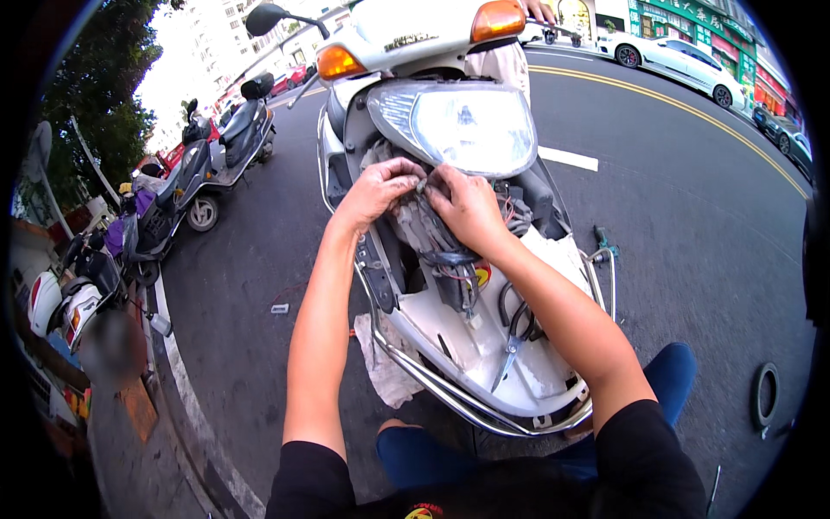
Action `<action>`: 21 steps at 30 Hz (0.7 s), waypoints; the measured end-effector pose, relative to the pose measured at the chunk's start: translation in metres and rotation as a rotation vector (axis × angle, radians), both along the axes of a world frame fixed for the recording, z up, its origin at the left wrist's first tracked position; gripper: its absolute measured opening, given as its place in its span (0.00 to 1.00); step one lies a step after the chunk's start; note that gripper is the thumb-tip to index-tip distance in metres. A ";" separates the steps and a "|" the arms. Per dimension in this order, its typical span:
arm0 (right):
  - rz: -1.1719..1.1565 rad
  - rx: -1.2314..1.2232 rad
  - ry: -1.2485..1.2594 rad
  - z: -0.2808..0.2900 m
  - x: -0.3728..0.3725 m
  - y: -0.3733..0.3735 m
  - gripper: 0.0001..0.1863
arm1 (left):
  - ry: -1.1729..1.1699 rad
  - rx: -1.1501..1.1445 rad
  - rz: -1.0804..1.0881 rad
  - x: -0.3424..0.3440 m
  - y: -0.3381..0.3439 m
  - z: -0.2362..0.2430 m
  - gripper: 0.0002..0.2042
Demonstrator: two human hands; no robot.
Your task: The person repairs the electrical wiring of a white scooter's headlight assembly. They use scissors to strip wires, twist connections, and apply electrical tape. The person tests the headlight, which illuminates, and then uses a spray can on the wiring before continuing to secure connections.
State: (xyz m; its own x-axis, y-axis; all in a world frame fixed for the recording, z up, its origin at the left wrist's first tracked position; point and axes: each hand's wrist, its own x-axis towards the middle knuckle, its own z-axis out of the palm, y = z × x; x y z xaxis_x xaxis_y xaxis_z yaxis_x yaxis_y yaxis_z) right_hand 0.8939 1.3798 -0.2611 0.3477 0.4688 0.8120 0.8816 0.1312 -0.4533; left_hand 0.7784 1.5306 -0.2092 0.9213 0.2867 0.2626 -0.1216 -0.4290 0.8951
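Observation:
Both my hands meet just below the headlight (474, 130) of a white scooter with its front opened up. My left hand (380, 192) and my right hand (467, 208) have their fingers pinched on the grey wiring bundle (432, 233), close together; the exact piece between the fingertips is too small to make out. More cables and a pale connector (474, 320) hang below them. Scissors (510, 350) with dark handles lie on the white lower panel (458, 355), inside the chrome bar (398, 363), beneath my right forearm.
A grey rag (389, 372) hangs left of the scooter. Parked scooters (220, 156) line the left curb. A tyre (765, 396) and a green tool (605, 242) are on the right. Another person's hand (538, 12) shows above the scooter. A white car (670, 65) stands across the road.

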 end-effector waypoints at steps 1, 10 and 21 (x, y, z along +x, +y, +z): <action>0.001 0.000 -0.001 0.000 0.000 0.000 0.12 | -0.002 0.003 -0.011 0.000 0.002 -0.002 0.08; 0.038 -0.034 0.036 0.003 0.001 -0.003 0.12 | 0.003 0.018 -0.012 0.001 0.001 0.001 0.09; 0.028 -0.029 0.056 0.005 -0.001 -0.005 0.11 | -0.020 -0.010 -0.027 0.004 0.003 -0.002 0.09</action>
State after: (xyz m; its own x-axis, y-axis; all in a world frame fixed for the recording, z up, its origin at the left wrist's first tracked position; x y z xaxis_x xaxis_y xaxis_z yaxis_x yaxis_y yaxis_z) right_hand 0.8924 1.3745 -0.2562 0.3789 0.5018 0.7776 0.8509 0.1414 -0.5059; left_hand 0.7820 1.5340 -0.2116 0.9233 0.2648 0.2783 -0.1510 -0.4160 0.8967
